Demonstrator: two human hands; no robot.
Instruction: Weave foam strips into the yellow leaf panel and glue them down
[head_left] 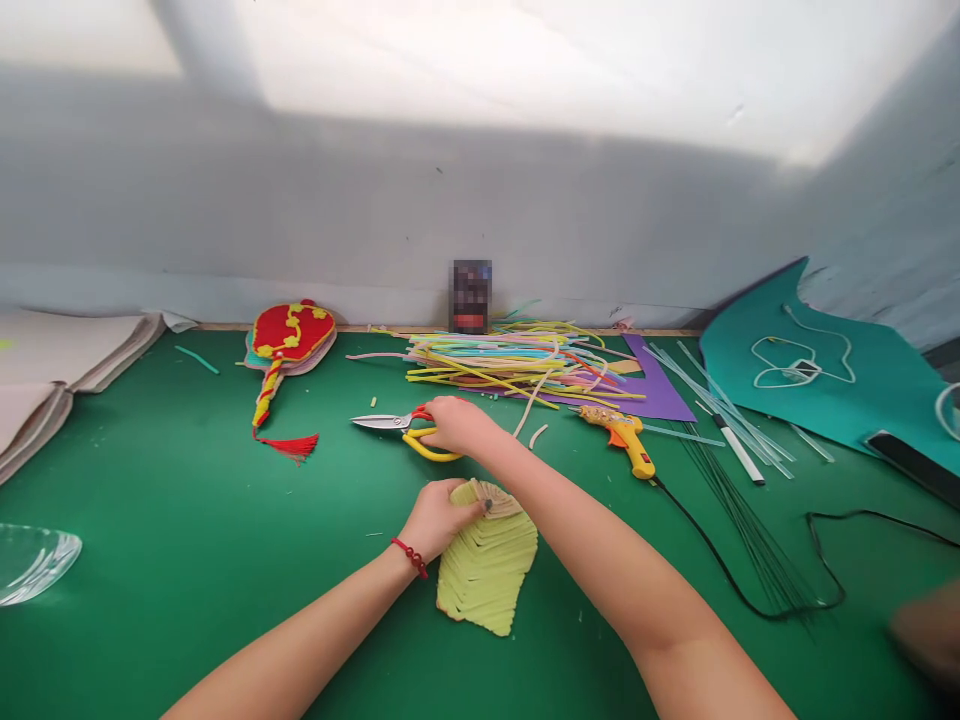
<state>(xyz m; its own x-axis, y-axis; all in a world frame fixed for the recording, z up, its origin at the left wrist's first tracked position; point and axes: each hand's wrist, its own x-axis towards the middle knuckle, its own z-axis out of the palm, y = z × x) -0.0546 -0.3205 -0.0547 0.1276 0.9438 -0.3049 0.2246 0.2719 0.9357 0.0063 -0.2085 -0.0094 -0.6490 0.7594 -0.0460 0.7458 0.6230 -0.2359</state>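
My left hand [439, 520], with a red beaded bracelet at the wrist, grips the upper left edge of a yellow-green leaf-shaped piece [487, 575]. Slanting rows of soft strips cover this piece, and a beige patch is at its top. Just beyond it, my right hand [459, 425] is closed around the handles of a pair of scissors [384, 422]. The scissors have one red and one yellow handle, and their blades point left, close to the table. Some of my right fingers are hidden behind the hand.
A pile of coloured strips [487, 360] lies on purple sheet [664, 385] at the back. Rightward are a yellow glue gun [634, 445] with black cord, clear glue sticks [739, 415] and a teal sheet [787, 345]. Leftward are a red fan [289, 335] and a glass dish [37, 565].
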